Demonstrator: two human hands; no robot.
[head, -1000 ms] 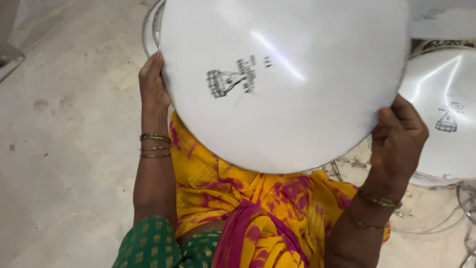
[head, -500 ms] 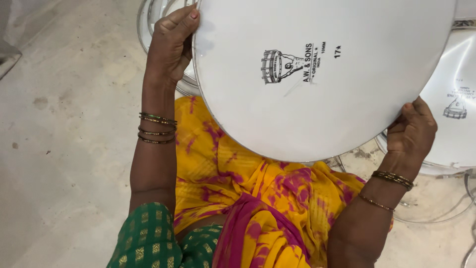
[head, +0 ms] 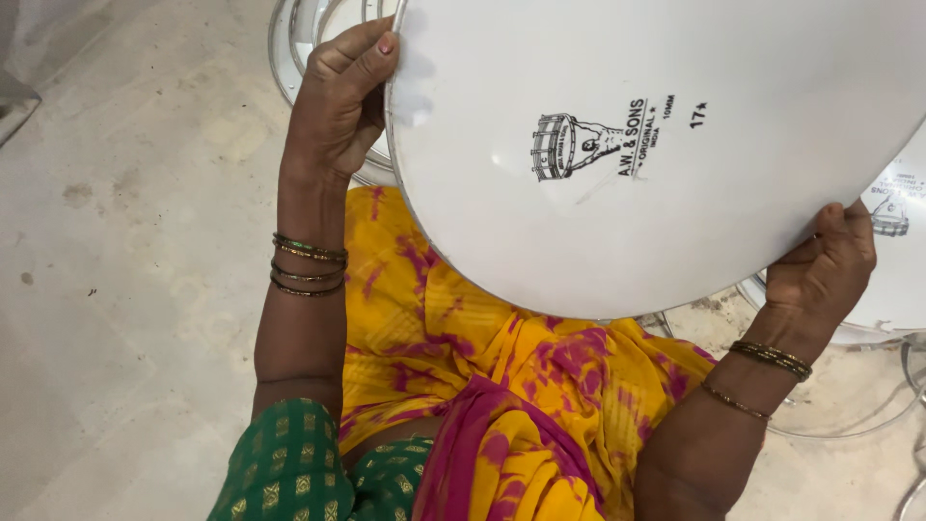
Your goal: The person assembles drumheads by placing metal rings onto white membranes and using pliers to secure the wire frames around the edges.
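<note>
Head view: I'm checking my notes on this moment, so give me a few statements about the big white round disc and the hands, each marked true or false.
1. Both hands hold the big white round disc by its rim. True: the left hand grips the upper left edge, the right hand the lower right edge.
2. The disc's face is completely blank. False: it carries a small dark printed emblem with lettering.
3. Thin metal bangles sit on the left wrist. True.
4. The disc lies flat on the pale concrete floor. False: it is held up above the yellow and pink cloth.
5. It is the only such disc in view. False: another white disc shows at the right.
</note>
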